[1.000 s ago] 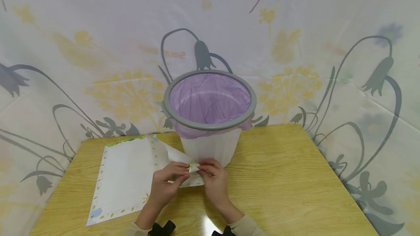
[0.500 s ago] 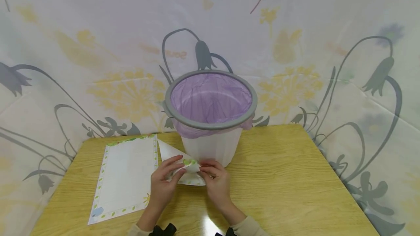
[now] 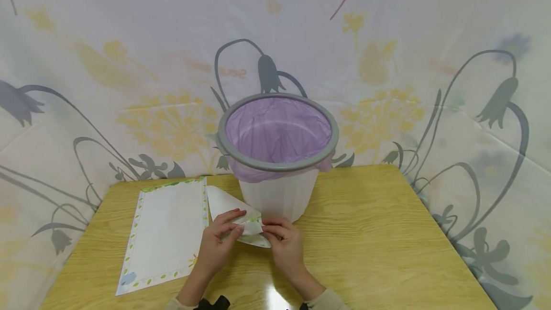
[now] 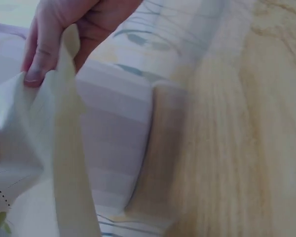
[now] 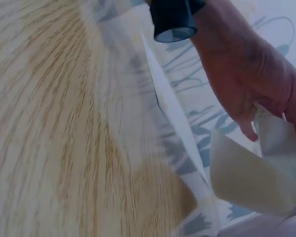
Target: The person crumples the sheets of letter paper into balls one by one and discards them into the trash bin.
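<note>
The L hand pinches a paper b/w the thumb and the forefinger; the R hand pinches the same paper at its right side, also w/ thumb and forefinger. This paper is in front of the bin, near its foot – if it touches the bin, I cannot tell. One part of the paper is folded over b/w the two hands, w/ a bit of green print on the fold; the part toward the bin shows a plain white side.

Just beside it, on the left, a 2nd sheet lies flat on the table. It has a border of small green leaves, a blue shape in the near left corner and a yellow sun in the near right one.

The bin is white, stands upright, w/ a grey rim and a purple bag inside, whose edge hangs out under the rim. Table top is yellowish, w/ wood grain. Behind – a pale cloth w/ grey bell flowers and yellow plants. A beige sleeve shows at the R wrist.
</note>
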Demonstrator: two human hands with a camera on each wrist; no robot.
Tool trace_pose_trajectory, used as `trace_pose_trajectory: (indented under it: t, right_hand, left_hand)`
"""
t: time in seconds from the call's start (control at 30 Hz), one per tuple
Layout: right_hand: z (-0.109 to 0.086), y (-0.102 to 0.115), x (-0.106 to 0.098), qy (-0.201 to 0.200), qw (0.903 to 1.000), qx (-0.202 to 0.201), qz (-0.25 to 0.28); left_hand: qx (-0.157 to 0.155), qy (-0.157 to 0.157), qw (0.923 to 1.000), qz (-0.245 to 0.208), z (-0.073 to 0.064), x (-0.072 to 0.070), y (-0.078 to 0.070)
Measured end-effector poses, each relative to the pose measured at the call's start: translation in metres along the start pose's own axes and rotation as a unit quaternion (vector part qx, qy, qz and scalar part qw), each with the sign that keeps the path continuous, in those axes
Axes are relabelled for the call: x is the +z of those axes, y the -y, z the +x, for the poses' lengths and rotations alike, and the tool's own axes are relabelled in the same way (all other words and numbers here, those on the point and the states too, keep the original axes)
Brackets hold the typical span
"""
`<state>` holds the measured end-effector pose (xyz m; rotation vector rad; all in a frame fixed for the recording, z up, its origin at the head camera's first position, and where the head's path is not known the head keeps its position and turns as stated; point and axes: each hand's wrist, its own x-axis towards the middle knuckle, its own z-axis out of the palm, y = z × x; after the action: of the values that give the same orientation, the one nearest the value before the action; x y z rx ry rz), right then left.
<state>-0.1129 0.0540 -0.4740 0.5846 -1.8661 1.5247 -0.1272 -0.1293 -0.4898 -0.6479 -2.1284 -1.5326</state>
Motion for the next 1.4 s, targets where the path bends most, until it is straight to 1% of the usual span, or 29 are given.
trace_pose_trajectory:
  t: [0.07,0.13,0.2,0.3,0.4,0.47,0.53,0.6,0.67,0.73,0.83,0.97,1.07,1.17,1.23,1.33,1.4]
  right_hand:
    - [-0.004,-0.008,0.000,0.005,0.9999,-0.015,-0.005]
    - [-0.008,-0.017,0.000,0.013,0.9996,-0.026,-0.006]
    - [-0.012,-0.028,0.000,0.024,0.9986,-0.047,-0.005]
    - [-0.013,-0.038,-0.002,0.040,0.9951,-0.090,0.009]
    - [-0.011,-0.045,-0.004,0.053,0.9883,-0.141,0.023]
    - [-0.008,-0.046,-0.006,0.065,0.9819,-0.177,0.021]
    - [-0.005,-0.045,-0.007,0.078,0.9738,-0.213,0.010]
    - [-0.002,-0.044,-0.008,0.088,0.9656,-0.245,-0.001]
    - [0.000,-0.043,-0.008,0.088,0.9587,-0.270,-0.011]
    - [0.002,-0.042,-0.007,0.083,0.9565,-0.279,-0.012]
    - [0.003,-0.041,-0.006,0.075,0.9564,-0.282,-0.008]
    - [0.002,-0.039,-0.005,0.069,0.9633,-0.259,0.005]
    - [0.001,-0.038,-0.005,0.069,0.9706,-0.230,0.023]
    - [0.002,-0.035,-0.005,0.071,0.9775,-0.193,0.048]
    - [0.002,-0.032,-0.006,0.077,0.9804,-0.165,0.075]
    - [0.003,-0.029,-0.008,0.090,0.9804,-0.128,0.120]
    - [0.004,-0.028,-0.010,0.100,0.9795,-0.111,0.135]
  left_hand:
    - [-0.006,0.000,0.9996,0.029,0.001,-0.002,0.000]
    - [-0.005,0.013,0.9987,0.048,0.003,-0.004,0.000]
    - [-0.004,0.039,0.9975,0.059,0.005,-0.008,0.000]
    - [0.003,0.094,0.9931,0.069,0.008,-0.016,-0.001]
    - [0.009,0.152,0.9849,0.082,0.014,-0.022,-0.003]
    - [0.017,0.192,0.9765,0.096,0.017,-0.025,-0.004]
    - [0.033,0.228,0.9666,0.113,0.019,-0.027,-0.005]
    - [0.056,0.251,0.9579,0.127,0.021,-0.027,-0.007]
    - [0.084,0.260,0.9514,0.142,0.023,-0.027,-0.009]
    - [0.106,0.250,0.9492,0.160,0.025,-0.025,-0.010]
    - [0.129,0.221,0.9492,0.184,0.026,-0.022,-0.012]
    - [0.159,0.169,0.9490,0.213,0.027,-0.017,-0.011]
    - [0.181,0.125,0.9487,0.228,0.028,-0.013,-0.010]
    - [0.186,0.087,0.9512,0.230,0.027,-0.010,-0.010]
    - [0.178,0.071,0.9545,0.228,0.026,-0.008,-0.010]
    - [0.175,0.050,0.9562,0.230,0.025,-0.007,-0.012]
    - [0.175,0.036,0.9557,0.234,0.024,-0.006,-0.012]
